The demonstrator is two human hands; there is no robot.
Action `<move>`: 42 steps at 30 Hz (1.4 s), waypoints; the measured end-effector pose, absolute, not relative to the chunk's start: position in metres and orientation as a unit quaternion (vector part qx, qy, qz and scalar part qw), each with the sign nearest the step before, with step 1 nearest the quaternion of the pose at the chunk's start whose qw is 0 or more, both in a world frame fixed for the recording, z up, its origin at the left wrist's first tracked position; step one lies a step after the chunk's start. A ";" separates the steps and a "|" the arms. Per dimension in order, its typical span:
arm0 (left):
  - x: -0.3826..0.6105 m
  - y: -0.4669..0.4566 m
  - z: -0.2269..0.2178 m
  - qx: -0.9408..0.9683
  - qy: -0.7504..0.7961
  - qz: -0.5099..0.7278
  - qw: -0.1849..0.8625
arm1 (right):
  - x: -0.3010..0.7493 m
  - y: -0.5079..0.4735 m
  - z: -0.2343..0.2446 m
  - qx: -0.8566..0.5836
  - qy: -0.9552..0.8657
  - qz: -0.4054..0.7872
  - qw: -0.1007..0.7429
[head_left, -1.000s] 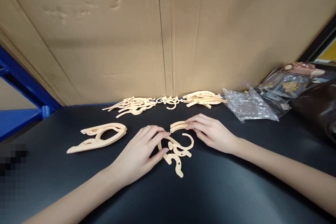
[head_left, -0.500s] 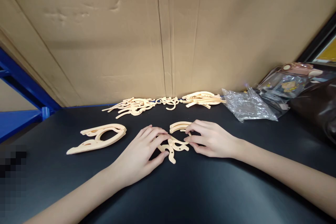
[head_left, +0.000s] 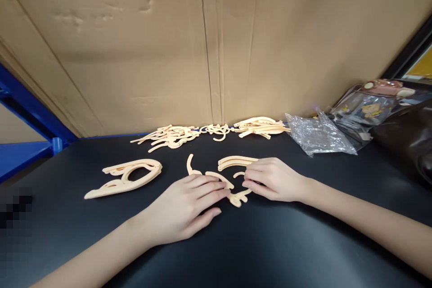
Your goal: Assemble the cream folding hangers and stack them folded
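Observation:
My left hand (head_left: pixel 189 202) lies palm down at the middle of the black table, its fingers stretched out over a curved cream plastic hanger arm (head_left: pixel 218 177). Another cream piece (head_left: pixel 191 164) pokes out behind those fingers. Just beyond the fingertips is a forked hanger part (head_left: pixel 238 198). My right hand (head_left: pixel 273 180) is closed, thumb and fingers pinched around the end of that part; the gripped end is hidden. Close to its fingertips a small hook (head_left: pixel 238 174) shows. Long curved hanger arms (head_left: pixel 234 161) run partly behind the right hand.
A folded cream hanger (head_left: pixel 124 182) lies at the left. Along the back are piles of hanger parts (head_left: pixel 173 136), small hooks (head_left: pixel 219 130) and long arms (head_left: pixel 259 127). Clear plastic bags (head_left: pixel 319 135) sit at the back right. Cardboard (head_left: pixel 151 54) stands behind the black table (head_left: pixel 253 252).
The parts between my hands have shifted and spread apart. The forked part has turned and slid right and nearer. My right fingers have closed more; my left fingers have straightened.

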State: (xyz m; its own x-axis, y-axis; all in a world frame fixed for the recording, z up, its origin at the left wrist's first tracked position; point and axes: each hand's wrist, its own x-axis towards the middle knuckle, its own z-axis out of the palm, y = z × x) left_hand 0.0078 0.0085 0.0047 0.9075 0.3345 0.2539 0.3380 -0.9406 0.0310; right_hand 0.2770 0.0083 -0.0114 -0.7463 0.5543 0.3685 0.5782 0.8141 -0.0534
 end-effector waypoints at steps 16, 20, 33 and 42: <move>0.007 0.012 0.006 -0.955 -0.243 -0.138 -0.097 | 0.264 -0.012 -0.011 -0.171 -0.934 -0.224 0.218; 0.006 0.016 0.000 -0.941 -0.302 -0.151 -0.039 | 0.256 -0.023 -0.013 -0.145 -0.931 -0.229 0.246; 0.002 0.024 -0.013 -0.916 -0.327 -0.216 0.080 | 0.270 0.010 -0.025 -0.505 -0.820 -0.092 0.254; 0.003 0.019 -0.010 -0.925 -0.306 -0.221 0.045 | 0.271 0.011 -0.021 -0.517 -0.814 -0.047 0.261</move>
State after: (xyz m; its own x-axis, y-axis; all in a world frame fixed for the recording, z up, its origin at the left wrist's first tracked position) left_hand 0.0035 0.0190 -0.0099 0.7158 0.5456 0.4357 0.5855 -0.8091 0.0512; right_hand 0.2713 0.0110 -0.0207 -0.3302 0.8167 0.4732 0.8660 0.4615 -0.1923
